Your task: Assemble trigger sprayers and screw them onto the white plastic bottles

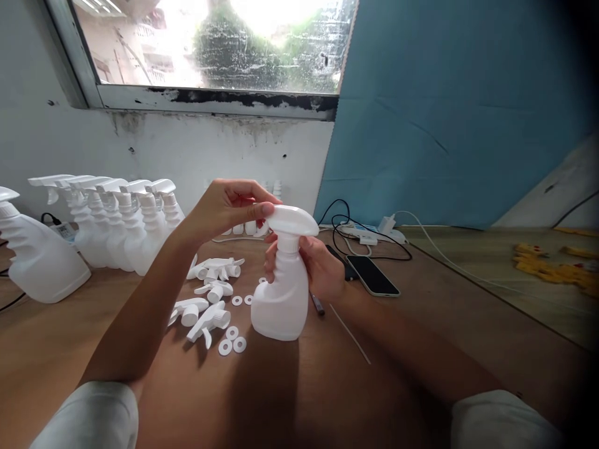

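Two-handed hold on a white spray bottle (281, 305), which is upright with a slight tilt above the middle of the desk (187, 399). The left hand (238, 204) pinches the left end of its spray head (294, 219) between thumb and fingers; the right hand (322, 268) is wrapped around the neck, just under the collar. The lower grip presumably steadies the body so that the upper one can govern the head. Loose spray heads (210, 321) and flat white rings (233, 333) lie to the left of the bottle, probably to be within easy reach. Farther left, headed bottles (126, 234) stand closely ranked by the wall, an arrangement that likely saves space. The phone (373, 275) lies to the right, apart from the loose parts.

Obscured details: the left hand covers the end of the head, and any trigger there cannot be made out. Whether the base touches the desk is uncertain. Small white pieces (249, 229) behind the hands are partly masked; the leftmost bottle (44, 259) is cut by the frame edge, and yellow objects (552, 265) at right are blurred.
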The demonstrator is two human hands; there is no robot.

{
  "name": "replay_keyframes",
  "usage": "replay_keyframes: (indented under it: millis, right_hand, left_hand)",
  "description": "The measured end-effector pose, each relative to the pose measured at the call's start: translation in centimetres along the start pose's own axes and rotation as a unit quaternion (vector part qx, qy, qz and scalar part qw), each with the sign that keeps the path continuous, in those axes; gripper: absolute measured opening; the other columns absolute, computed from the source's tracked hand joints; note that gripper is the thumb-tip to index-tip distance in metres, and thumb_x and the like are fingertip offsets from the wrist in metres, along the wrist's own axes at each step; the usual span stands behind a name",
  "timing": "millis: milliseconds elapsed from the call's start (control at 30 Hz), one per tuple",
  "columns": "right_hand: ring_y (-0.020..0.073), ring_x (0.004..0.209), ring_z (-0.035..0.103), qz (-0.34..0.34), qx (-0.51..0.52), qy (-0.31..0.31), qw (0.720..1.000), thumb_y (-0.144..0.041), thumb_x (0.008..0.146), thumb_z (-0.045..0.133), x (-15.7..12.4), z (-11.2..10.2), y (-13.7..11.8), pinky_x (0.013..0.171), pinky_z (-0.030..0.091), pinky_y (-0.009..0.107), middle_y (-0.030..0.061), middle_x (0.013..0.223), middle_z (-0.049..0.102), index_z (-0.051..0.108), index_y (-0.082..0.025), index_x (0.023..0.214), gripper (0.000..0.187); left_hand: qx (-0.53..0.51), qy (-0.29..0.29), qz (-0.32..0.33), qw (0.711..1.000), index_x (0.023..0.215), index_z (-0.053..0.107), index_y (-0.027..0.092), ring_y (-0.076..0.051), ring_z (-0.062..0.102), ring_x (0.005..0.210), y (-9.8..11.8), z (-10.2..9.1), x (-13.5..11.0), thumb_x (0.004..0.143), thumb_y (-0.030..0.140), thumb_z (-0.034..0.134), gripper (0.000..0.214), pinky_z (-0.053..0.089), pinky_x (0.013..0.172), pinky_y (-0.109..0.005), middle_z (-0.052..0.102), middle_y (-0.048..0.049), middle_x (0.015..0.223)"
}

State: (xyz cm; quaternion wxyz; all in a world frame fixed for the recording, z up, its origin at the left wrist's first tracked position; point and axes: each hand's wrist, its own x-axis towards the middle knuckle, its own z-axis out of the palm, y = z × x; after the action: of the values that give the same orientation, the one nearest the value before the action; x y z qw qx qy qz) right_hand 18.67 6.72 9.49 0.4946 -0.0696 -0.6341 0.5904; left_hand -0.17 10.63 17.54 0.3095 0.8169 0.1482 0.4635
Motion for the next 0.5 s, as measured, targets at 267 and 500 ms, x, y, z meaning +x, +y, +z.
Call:
replay_keyframes:
  millis: [267, 500]
  right_hand:
    - [0.0165, 0.069, 0.061, -0.001, -0.015, 0.018, 1.000, -0.039, 0.087, 0.056, -0.2, 0.2, 0.1, 0.061, 0.051, 0.029, 0.0092, 0.082, 0.064, 0.056, -0.012, 0.099, 0.029]
    - [0.0166, 0.069, 0.061, -0.006, 0.001, 0.015, 1.000, -0.039, 0.084, 0.060, -0.1, 0.6, -0.2, 0.060, 0.052, 0.029, 0.0082, 0.080, 0.064, 0.056, -0.012, 0.099, 0.031]
  left_hand:
    - [0.004, -0.023, -0.034, 0.999, 0.077, 0.068, 0.014, -0.007, 0.056, 0.059, 1.6, -0.1, -0.7, 0.076, 0.024, 0.075, 0.012, 0.048, 0.053, -0.020, 0.067, -0.0037, 0.077]
    - [-0.002, -0.037, -0.040, 0.999, 0.070, 0.059, 0.014, -0.006, 0.050, 0.056, 1.9, 0.2, -0.9, 0.077, 0.023, 0.073, 0.018, 0.044, 0.049, -0.021, 0.066, -0.0034, 0.081]
